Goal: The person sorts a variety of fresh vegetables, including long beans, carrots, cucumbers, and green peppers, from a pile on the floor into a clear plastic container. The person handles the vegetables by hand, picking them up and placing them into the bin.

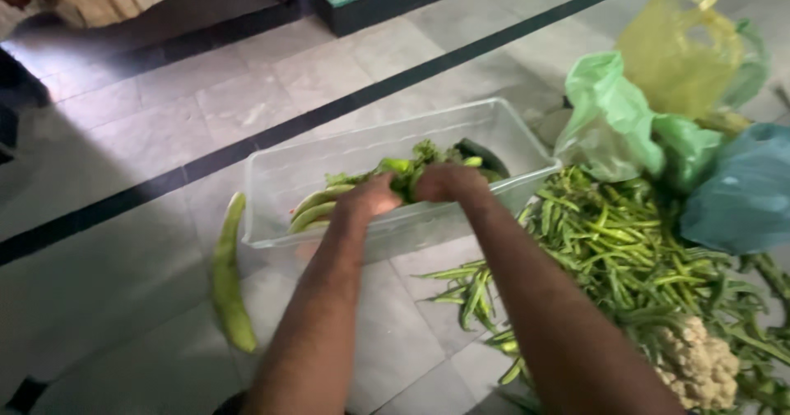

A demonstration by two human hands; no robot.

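Hands meet over clear tub (pixel 271 176): left hand (pixel 372 197) and right hand (pixel 444 182) both closed on leafy greens (pixel 409 172), equally near, bunch's long axis left-right.

greens (pixel 411 172) in tub (pixel 280 176), gourd (pixel 229 275) left, beans (pixel 625 242) right, bags (pixel 658 111) behind

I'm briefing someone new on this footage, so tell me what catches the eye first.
The left hand and right hand meet over a clear rectangular plastic tub on the grey tiled floor, gripping leafy greens. Right of the tub sprawls a heap of long green beans, with yellow, green and blue plastic bags behind it.
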